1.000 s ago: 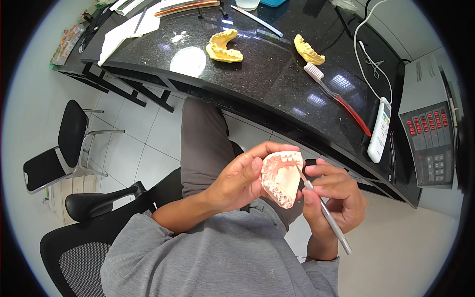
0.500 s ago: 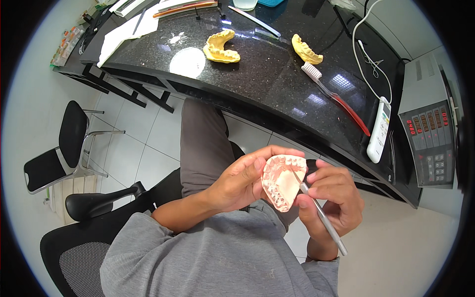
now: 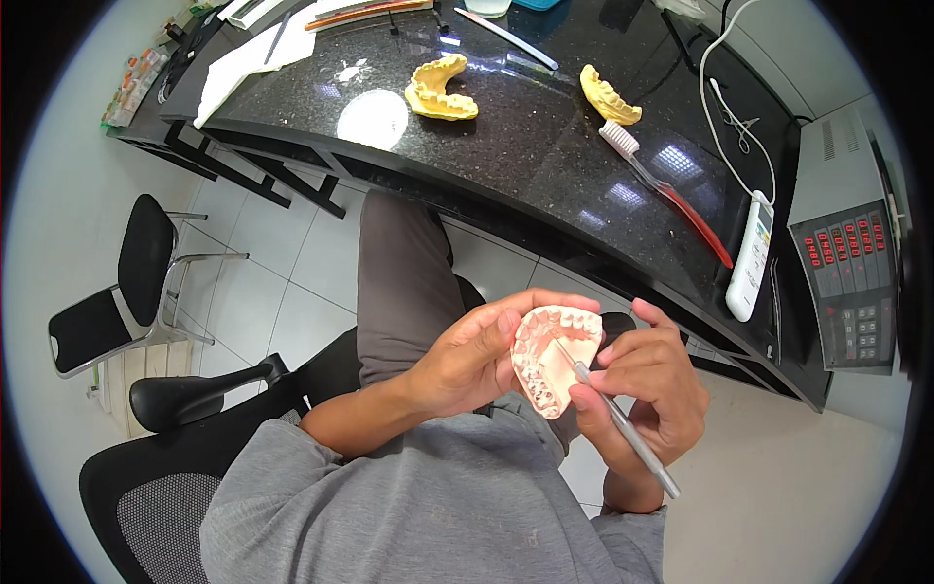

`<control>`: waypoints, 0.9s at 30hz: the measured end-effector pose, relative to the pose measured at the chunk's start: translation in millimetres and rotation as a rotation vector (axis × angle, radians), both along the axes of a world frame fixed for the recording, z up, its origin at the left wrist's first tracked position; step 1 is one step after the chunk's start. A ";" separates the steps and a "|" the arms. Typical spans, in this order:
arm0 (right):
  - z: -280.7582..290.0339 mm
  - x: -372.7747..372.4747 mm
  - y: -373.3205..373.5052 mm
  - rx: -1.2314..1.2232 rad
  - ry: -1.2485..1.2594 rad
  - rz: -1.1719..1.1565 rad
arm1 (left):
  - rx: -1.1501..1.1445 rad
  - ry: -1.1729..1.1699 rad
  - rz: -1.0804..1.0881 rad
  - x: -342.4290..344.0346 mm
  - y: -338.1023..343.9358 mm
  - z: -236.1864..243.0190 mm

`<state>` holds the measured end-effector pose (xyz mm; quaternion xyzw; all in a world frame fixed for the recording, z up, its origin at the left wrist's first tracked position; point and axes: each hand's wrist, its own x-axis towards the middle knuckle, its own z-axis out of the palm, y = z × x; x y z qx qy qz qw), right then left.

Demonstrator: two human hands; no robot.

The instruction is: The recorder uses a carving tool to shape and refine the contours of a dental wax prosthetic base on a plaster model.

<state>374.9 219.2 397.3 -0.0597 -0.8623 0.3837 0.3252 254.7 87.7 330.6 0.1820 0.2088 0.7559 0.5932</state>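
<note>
A seated person's left hand (image 3: 477, 358) grips a pale pink dental cast (image 3: 547, 358) over the lap, thumb on its left edge and fingers wrapped behind it, tooth side turned up toward the camera. The right hand (image 3: 647, 399) pinches a thin metal tool (image 3: 615, 420) like a pen, its tip laid on the inner face of the cast near the row of teeth. Over the past second the cast has been tipped a little further toward the face and the tool has slid inward along the arch, a sign that the scraping or carving work is moving on across the model rather than ending. Beyond the hands, two yellow casts (image 3: 444, 90) lie on the black counter (image 3: 545, 165), with a red-handled toothbrush (image 3: 671, 190), a white remote (image 3: 751, 258) and a grey keypad box (image 3: 844, 248). A black chair (image 3: 131, 282) stands on the tiled floor at left.
</note>
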 end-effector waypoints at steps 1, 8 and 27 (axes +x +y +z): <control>0.4 0.1 0.0 0.005 0.001 0.004 | 0.005 0.003 0.002 0.1 0.2 0.4; -1.0 0.1 -1.0 0.017 0.006 0.000 | -0.008 0.037 0.011 -0.1 -0.3 1.6; -4.1 2.5 -1.3 -0.003 0.016 0.026 | -0.015 0.024 0.000 0.0 -1.0 1.8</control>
